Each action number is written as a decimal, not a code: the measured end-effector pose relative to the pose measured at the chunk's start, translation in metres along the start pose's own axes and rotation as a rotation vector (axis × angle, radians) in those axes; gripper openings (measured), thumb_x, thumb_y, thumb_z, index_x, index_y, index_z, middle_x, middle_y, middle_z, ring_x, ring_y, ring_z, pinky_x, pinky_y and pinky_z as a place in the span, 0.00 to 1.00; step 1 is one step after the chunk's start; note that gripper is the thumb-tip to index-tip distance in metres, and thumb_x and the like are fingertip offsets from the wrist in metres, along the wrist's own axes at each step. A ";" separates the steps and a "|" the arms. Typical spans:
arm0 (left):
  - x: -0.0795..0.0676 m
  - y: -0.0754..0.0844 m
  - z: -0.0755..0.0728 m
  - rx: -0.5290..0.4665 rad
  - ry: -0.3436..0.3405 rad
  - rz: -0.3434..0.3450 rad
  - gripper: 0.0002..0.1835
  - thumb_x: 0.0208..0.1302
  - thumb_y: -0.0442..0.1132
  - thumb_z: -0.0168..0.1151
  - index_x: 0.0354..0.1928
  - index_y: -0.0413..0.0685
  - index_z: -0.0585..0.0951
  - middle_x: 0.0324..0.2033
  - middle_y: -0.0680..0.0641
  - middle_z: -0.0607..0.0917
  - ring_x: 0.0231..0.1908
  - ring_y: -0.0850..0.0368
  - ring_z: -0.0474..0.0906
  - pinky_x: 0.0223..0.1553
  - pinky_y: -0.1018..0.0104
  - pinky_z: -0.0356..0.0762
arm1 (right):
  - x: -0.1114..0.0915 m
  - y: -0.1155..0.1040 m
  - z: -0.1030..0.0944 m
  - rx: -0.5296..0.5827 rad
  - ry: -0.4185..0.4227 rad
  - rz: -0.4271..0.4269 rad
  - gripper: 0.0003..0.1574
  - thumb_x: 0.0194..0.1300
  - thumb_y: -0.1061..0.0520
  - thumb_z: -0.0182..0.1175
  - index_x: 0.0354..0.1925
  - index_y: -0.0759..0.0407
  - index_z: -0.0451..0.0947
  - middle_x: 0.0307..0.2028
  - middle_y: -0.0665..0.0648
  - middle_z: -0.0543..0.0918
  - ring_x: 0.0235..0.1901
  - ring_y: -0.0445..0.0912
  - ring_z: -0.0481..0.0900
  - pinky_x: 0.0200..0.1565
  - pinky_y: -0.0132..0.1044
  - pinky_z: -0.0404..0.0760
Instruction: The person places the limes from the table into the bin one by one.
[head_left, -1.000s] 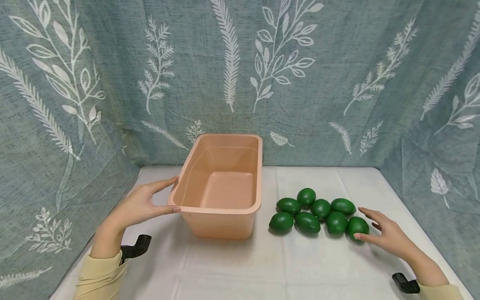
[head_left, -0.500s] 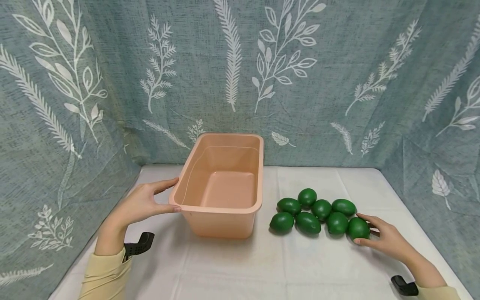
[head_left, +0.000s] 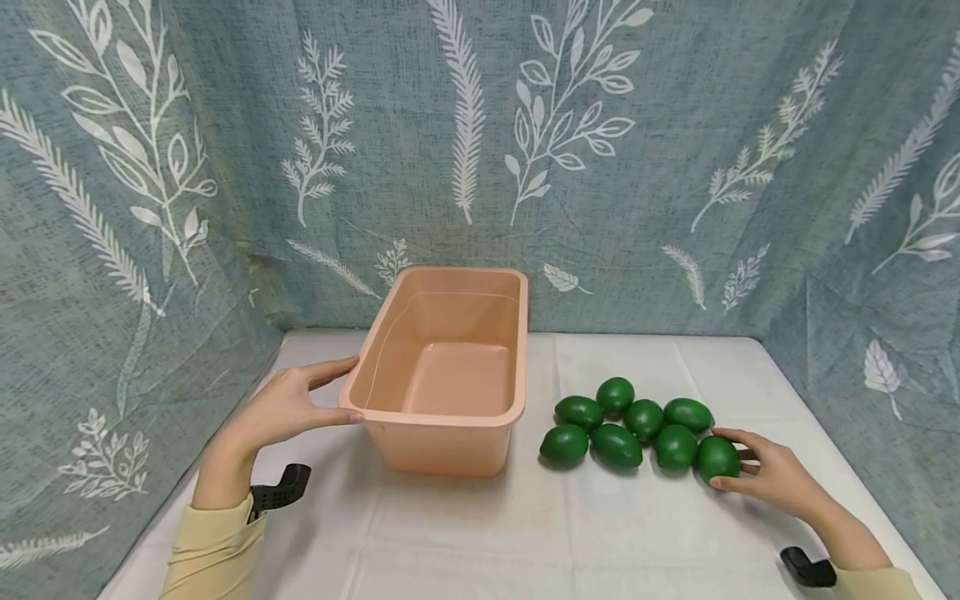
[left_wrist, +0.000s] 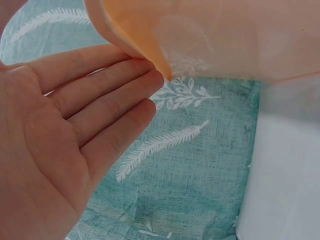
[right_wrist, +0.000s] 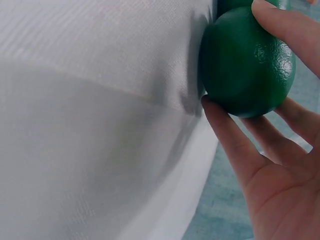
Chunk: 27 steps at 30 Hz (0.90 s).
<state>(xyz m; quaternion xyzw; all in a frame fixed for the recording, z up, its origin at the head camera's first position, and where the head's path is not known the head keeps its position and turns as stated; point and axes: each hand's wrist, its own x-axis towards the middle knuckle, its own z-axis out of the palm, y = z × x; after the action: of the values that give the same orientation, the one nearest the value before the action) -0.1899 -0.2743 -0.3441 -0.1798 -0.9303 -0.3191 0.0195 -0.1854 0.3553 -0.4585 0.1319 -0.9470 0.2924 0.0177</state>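
Observation:
Beside the peach plastic tub [head_left: 442, 446], my left hand [head_left: 281, 408] has its fingers fairly straight. Its fingertips and thumb touch the tub's near-left rim; in the left wrist view the extended fingers [left_wrist: 95, 95] lie against the rim. On the right, my right hand [head_left: 780, 479] holds a dark green lime [head_left: 717, 458] between thumb and fingers. That lime [right_wrist: 247, 62] still sits on the table at the right end of the group, close to another lime [head_left: 676, 447]. In the right wrist view the thumb is on one side and the fingers on the other.
Several more green limes [head_left: 616, 447] lie close together on the white cloth [head_left: 465, 542] right of the tub. The tub's inside shows a bare floor [head_left: 457, 379]. A blue-green patterned curtain [head_left: 637, 167] surrounds the table at the back and sides.
My right hand has closed in from beside the rightmost lime, and its thumb and fingers now hold it. The left hand stays at the tub's rim.

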 end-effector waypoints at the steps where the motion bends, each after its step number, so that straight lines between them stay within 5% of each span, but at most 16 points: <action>1: 0.000 0.000 0.000 -0.001 -0.001 0.000 0.44 0.49 0.57 0.72 0.67 0.48 0.69 0.63 0.44 0.73 0.64 0.38 0.67 0.58 0.39 0.70 | 0.000 0.000 0.000 -0.002 0.000 -0.001 0.49 0.46 0.44 0.75 0.61 0.64 0.70 0.55 0.72 0.75 0.44 0.62 0.81 0.41 0.42 0.85; 11: 0.000 -0.001 0.000 -0.012 -0.003 0.003 0.44 0.50 0.57 0.72 0.67 0.47 0.69 0.64 0.44 0.72 0.64 0.38 0.66 0.58 0.40 0.70 | -0.002 -0.012 -0.017 0.006 0.024 -0.027 0.47 0.48 0.45 0.74 0.62 0.62 0.70 0.56 0.70 0.75 0.46 0.62 0.80 0.41 0.40 0.85; 19: -0.001 0.000 0.001 -0.029 -0.005 0.005 0.44 0.50 0.56 0.72 0.67 0.46 0.69 0.64 0.43 0.72 0.64 0.38 0.66 0.59 0.39 0.69 | 0.009 -0.026 -0.031 0.021 0.078 -0.103 0.43 0.49 0.47 0.74 0.62 0.57 0.71 0.56 0.62 0.76 0.42 0.23 0.74 0.41 0.26 0.83; 27: -0.001 0.000 0.000 -0.034 0.001 0.009 0.43 0.50 0.55 0.72 0.67 0.47 0.69 0.63 0.44 0.73 0.64 0.38 0.66 0.59 0.39 0.69 | 0.029 -0.049 -0.040 0.042 0.116 -0.168 0.43 0.50 0.49 0.74 0.63 0.54 0.71 0.55 0.58 0.76 0.42 0.19 0.71 0.43 0.22 0.81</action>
<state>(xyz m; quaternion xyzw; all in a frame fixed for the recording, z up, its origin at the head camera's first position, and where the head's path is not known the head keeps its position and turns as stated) -0.1887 -0.2747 -0.3441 -0.1840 -0.9239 -0.3349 0.0182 -0.2027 0.3318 -0.3957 0.1940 -0.9236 0.3169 0.0941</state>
